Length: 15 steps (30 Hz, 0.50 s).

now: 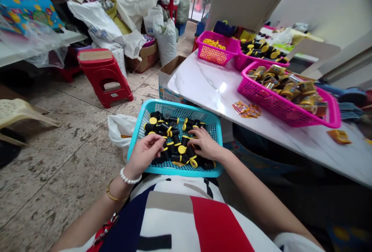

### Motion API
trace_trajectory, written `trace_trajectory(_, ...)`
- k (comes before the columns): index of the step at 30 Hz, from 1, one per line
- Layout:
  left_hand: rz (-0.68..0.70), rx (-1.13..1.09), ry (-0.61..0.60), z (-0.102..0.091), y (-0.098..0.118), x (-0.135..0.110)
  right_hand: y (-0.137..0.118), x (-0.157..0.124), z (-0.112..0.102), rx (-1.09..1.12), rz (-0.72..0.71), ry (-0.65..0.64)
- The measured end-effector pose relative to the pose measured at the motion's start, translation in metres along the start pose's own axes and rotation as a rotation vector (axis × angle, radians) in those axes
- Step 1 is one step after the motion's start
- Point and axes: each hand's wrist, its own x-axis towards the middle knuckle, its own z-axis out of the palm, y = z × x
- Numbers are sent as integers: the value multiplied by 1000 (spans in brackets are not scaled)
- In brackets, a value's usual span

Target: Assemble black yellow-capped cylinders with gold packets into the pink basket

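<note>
Blue basket (180, 170), apparently resting on the lap (174, 186), with black-and-yellow pieces (176, 139) lying loose inside it. Left hand (147, 149), over the blue basket's left part: thumb and index fingers narrow; whether they pinch anything cannot be told. Right hand (206, 145), over its right part: fingers spread and curved upon pieces; no firm grip is evident. White surface (197, 78), right of the blue basket, bears 3 pink baskets (334, 108). Likely hazards: a shifting lap could tip the blue basket; raking fingers could push pieces over its rim.
</note>
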Motion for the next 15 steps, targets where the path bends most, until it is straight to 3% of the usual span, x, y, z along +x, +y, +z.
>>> trace_trajectory(6, -8, 17, 10, -2, -6, 0, 0, 1, 5, 56, 10, -2)
trace_trajectory(9, 54, 154, -21, 1, -6, -3, 7, 5, -4, 127, 30, 20)
trace_trajectory(11, 150, 371, -111, 8, -4, -5, 15, 11, -13, 133, 87, 45)
trace_trajectory(15, 378, 866, -401, 26, -4, -8, 32, 26, -20, -38, 305, 74)
